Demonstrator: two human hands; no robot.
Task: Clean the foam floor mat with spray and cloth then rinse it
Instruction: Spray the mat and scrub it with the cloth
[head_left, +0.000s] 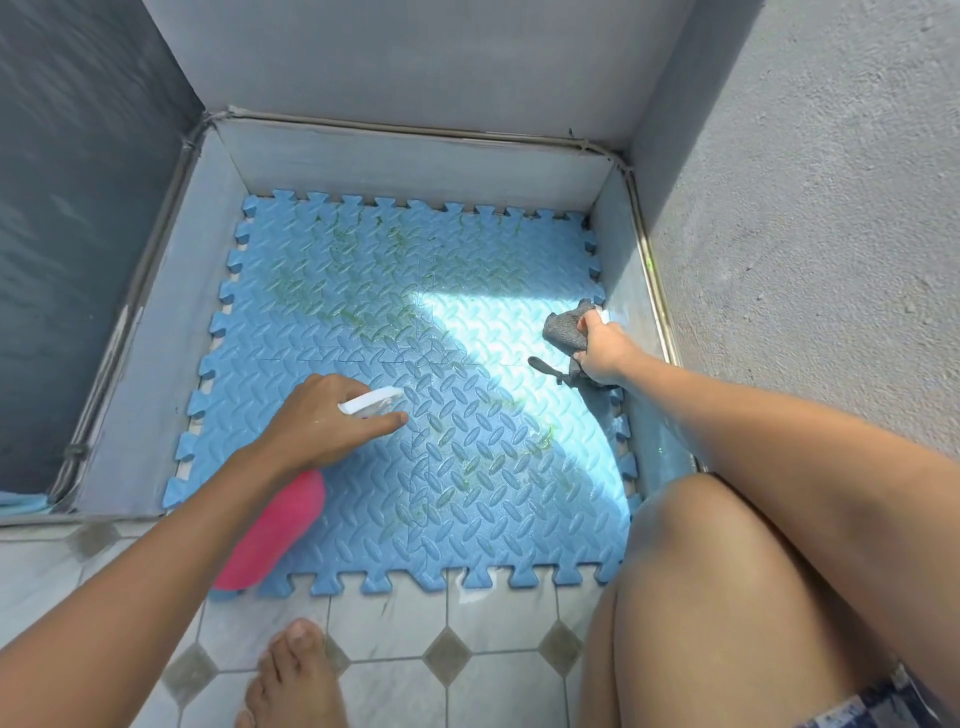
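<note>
At 6 o'clock a bare foot (291, 680) is planted on the tiled floor (498, 670), with a bent knee (701, 571) at 4 o'clock. Just beyond, at 8 o'clock, a pink spray bottle (280, 525) is held by its white head in the closed grip of the left hand (322, 421), nozzle aimed over the blue foam floor mat (467, 499). The mat is laid flat at centre, streaked with green stains (353, 312). At 3 o'clock a grey cloth (569, 327) is bunched in the grip of the right hand (602, 348), at the mat's edge. A low grey wall (415, 156) is seen at 12 o'clock.

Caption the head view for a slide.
Left hand holds a pink spray bottle over the green-stained mat; right hand grips a grey cloth at its edge.
</note>
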